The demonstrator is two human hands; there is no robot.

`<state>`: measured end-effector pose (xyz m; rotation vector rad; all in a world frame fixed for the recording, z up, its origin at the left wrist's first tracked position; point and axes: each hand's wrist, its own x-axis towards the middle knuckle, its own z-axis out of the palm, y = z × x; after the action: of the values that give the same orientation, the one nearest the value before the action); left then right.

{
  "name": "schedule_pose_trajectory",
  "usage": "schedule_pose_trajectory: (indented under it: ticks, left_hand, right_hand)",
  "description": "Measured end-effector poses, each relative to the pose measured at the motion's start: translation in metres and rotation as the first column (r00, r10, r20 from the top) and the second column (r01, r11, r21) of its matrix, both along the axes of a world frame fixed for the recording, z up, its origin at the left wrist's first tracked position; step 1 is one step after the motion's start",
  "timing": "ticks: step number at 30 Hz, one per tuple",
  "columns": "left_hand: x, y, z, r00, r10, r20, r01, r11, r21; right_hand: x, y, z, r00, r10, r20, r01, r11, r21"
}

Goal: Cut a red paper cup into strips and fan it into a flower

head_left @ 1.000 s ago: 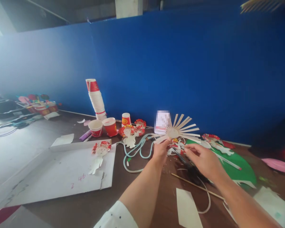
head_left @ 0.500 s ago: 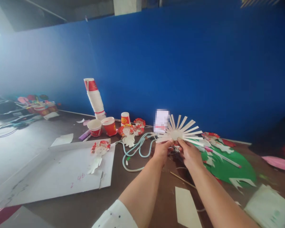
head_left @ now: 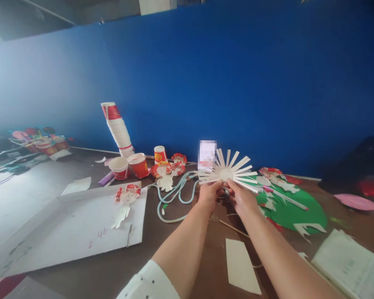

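A white paper cup cut into strips point(head_left: 226, 174), its strips fanned out round a circular base, is held up above the table. My left hand point(head_left: 210, 194) pinches its lower left edge, and my right hand point(head_left: 239, 196) grips it at the lower right, thumb on the base. Both hands are closed on it; some fingers are hidden behind. Beyond it stands a blurred white card point(head_left: 207, 154). Right of my hands, a pink-and-white pen point(head_left: 286, 197) lies on a green round sheet point(head_left: 296, 214) among paper scraps.
At the back left rises a leaning stack of paper cups point(head_left: 118, 132), with red cups point(head_left: 138, 165) in front. A pale blue cable point(head_left: 162, 211) loops left of my hands. Paper figures point(head_left: 127, 199) lie on white cardboard point(head_left: 71, 224). Nearer are a cream paper piece point(head_left: 241, 265) and a notebook point(head_left: 355, 263).
The view has shifted slightly, so everything sits a little further left. Both hands keep hold of the cut paper cup in much the same pose.
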<state>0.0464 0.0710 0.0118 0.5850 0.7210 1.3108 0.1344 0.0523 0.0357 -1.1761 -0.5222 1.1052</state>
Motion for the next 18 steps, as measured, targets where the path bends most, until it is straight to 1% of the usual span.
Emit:
schedule_pose_trajectory:
  ticks: [8, 14, 18]
  left_hand:
    - [0.002, -0.0036, 0.0036, 0.999, 0.034, -0.022, -0.034, 0.999, 0.025]
    - [0.0026, -0.0006, 0.0011, 0.993, 0.097, -0.062, -0.095, 0.995, 0.025]
    - [0.0027, 0.0007, -0.0013, 0.994, 0.102, -0.05, -0.1, 0.995, 0.028]
  right_hand:
    - [0.0026, -0.0006, -0.0032, 0.998, 0.053, 0.03, -0.054, 0.999, 0.004]
    - [0.0023, -0.0022, -0.0029, 0.995, 0.093, 0.036, -0.094, 0.996, 0.012]
    - [0.0028, -0.0019, -0.0035, 0.992, 0.119, 0.045, -0.12, 0.993, 0.02]
